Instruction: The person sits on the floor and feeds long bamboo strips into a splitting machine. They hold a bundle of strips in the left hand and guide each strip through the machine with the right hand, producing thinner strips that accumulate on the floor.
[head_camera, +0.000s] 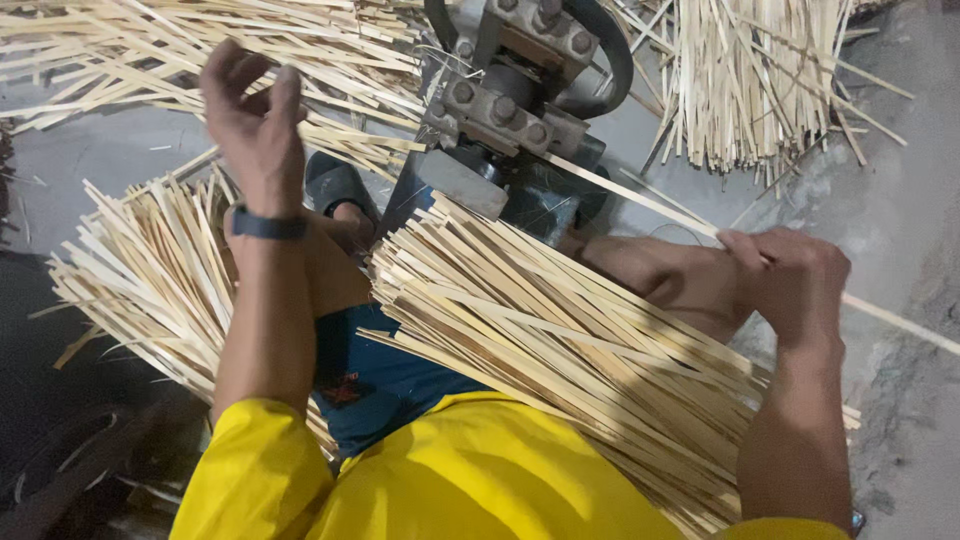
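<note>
My right hand (795, 280) is closed around one thin pale bamboo strip (640, 195) that runs from the grey metal machine (510, 110) past my fist toward the right edge. My left hand (255, 120) is raised in front of the machine's left side, fingers loosely curled and apart, holding nothing. A dark band sits on that wrist. A thick bundle of bamboo strips (560, 340) lies across my lap between both arms.
Another heap of strips (140, 270) lies on the floor under my left arm. More strips are piled at the back left (200, 50) and back right (750, 80). A dark sandal (335, 185) rests by the machine. The concrete floor (900, 200) shows on the right.
</note>
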